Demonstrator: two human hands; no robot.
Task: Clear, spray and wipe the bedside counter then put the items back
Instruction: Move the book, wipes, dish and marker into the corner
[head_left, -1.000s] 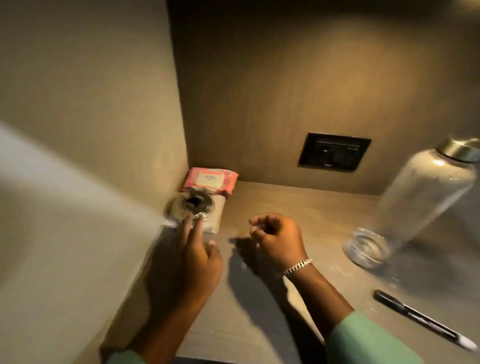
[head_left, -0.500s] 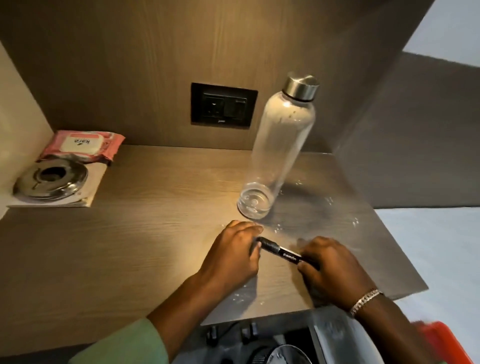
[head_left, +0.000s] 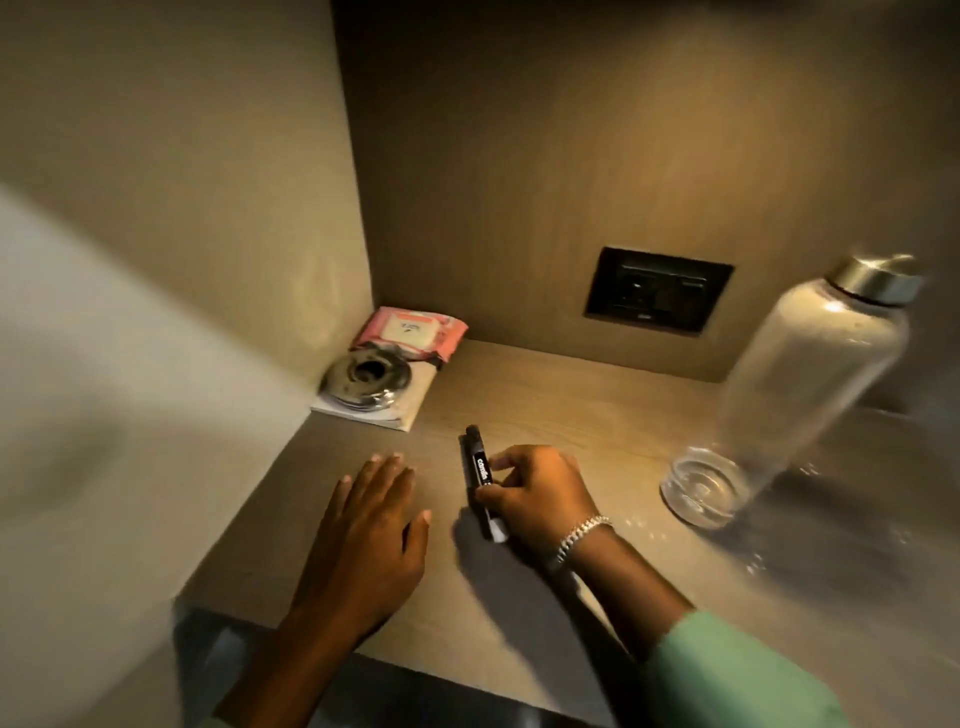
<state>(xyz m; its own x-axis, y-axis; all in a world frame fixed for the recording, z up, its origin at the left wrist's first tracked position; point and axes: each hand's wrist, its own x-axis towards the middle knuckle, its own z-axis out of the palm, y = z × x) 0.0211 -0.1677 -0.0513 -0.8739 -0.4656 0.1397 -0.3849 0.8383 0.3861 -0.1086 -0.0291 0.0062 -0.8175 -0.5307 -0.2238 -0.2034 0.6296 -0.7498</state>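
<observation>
Head view: setting the marker (head_left: 480, 475) back on the counter (head_left: 571, 410).

My right hand (head_left: 540, 499) pinches the marker between thumb and fingertips, wrist low, bracelet (head_left: 579, 535) up, forearm coming in from the near right corner. The marker points away from me, about midway between the bottle (head_left: 779, 395) and the metal dish (head_left: 370, 378). My left hand (head_left: 371, 540) holds nothing, its fingers spread flat, palm down, just left of the marker. To do this well, I judge I should lower the marker until its whole length lies on the wood, then let go gently so it does not roll, keeping it clear of the wet beads near the bottle's base. The wipes pack (head_left: 413, 335) lies behind the dish, in the far left corner.
</observation>
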